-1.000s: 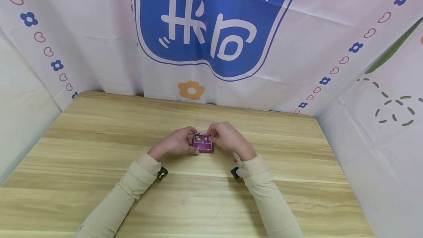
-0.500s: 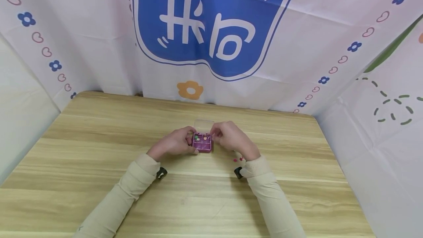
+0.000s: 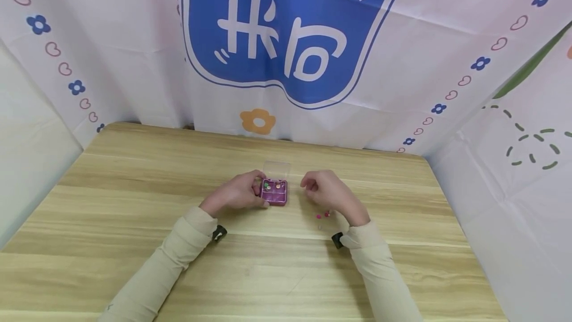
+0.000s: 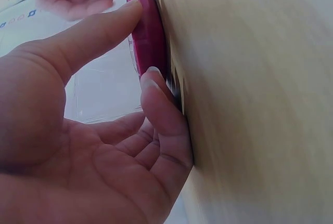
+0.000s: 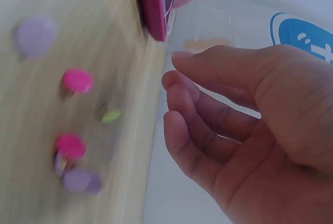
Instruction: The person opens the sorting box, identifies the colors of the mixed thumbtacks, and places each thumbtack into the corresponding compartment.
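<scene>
A small purple compartment box (image 3: 279, 198) lies on the table with its clear lid (image 3: 276, 168) tipped back. Green and pale bits (image 3: 266, 186) sit in its back-left compartment, and an orange-ish one (image 3: 278, 186) in the back right. My left hand (image 3: 237, 193) grips the box's left side, thumb at the near edge and fingers round the far corner. To the right of the box hovers my right hand (image 3: 330, 193), fingers loosely curled with nothing visible between them. Below it lie small round-topped pieces: pink (image 5: 78, 81), lilac (image 5: 35, 36) and yellow-green (image 5: 110, 116).
The wooden table (image 3: 187, 163) extends around both hands. A white printed curtain (image 3: 147, 78) hangs along its back edge, with white sheets at both sides. Black wrist straps (image 3: 219, 233) show below the sleeves.
My right hand has drawn back from the box's right edge toward the right, uncovering more of the loose pieces. The left hand keeps its hold on the box.
</scene>
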A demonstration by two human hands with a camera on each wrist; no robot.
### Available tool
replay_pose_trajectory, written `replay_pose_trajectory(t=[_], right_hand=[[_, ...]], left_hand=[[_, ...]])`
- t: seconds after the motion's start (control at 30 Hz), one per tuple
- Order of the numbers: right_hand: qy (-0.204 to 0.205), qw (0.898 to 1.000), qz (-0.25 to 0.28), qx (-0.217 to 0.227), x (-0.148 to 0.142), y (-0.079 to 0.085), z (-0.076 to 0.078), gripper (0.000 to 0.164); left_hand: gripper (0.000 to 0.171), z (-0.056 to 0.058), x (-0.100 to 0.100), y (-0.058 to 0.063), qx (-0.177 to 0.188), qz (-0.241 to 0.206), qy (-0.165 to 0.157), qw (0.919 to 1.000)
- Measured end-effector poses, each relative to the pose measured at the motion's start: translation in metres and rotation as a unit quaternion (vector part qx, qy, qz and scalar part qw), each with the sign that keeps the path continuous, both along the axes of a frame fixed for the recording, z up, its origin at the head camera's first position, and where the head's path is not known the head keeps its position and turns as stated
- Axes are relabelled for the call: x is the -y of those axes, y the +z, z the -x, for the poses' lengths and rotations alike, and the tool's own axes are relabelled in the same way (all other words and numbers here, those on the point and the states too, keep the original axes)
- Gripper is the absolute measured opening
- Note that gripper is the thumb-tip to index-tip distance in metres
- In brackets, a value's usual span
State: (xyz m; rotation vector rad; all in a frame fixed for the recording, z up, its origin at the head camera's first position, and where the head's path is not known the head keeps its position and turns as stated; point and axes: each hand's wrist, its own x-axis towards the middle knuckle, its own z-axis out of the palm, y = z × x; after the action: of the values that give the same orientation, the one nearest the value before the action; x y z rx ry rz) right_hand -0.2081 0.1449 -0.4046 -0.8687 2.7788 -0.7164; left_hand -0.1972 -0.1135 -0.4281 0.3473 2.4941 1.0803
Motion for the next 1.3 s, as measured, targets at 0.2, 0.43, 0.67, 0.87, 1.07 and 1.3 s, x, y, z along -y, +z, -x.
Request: replay_pose_trajectory(t=[0.2,0.43,0.67,0.87,1.07,1.3], right_hand=[[-0.018,1.000,0.012,0.016,-0.016,-0.003,-0.005,0.012],[-0.019,0.999,0.013,0.029,-0.025,-0.006,-0.006,0.010],[-0.025,0.998,0.001,0.050,-0.029,-0.012,-0.008,0.006],[-0.025,0.998,0.007,0.059,-0.029,-0.017,-0.009,0.005],[-0.032,0.998,0.008,0.061,-0.028,-0.017,-0.010,0.006],[-0.036,0.997,0.007,0.062,-0.028,-0.018,-0.009,0.006]], left_hand=[[0.078,0.001,-0.001,0.000,0.000,0.000,0.001,1.0000],[0.078,0.002,-0.001,0.000,0.002,0.001,0.002,1.0000],[0.078,0.003,-0.001,-0.001,0.002,0.003,0.003,1.0000],[0.077,0.002,-0.001,-0.002,0.008,-0.001,0.005,1.0000],[0.078,0.002,-0.001,-0.003,0.011,-0.001,0.007,0.9999],[0.079,0.001,-0.001,-0.003,0.005,-0.006,0.004,1.0000]])
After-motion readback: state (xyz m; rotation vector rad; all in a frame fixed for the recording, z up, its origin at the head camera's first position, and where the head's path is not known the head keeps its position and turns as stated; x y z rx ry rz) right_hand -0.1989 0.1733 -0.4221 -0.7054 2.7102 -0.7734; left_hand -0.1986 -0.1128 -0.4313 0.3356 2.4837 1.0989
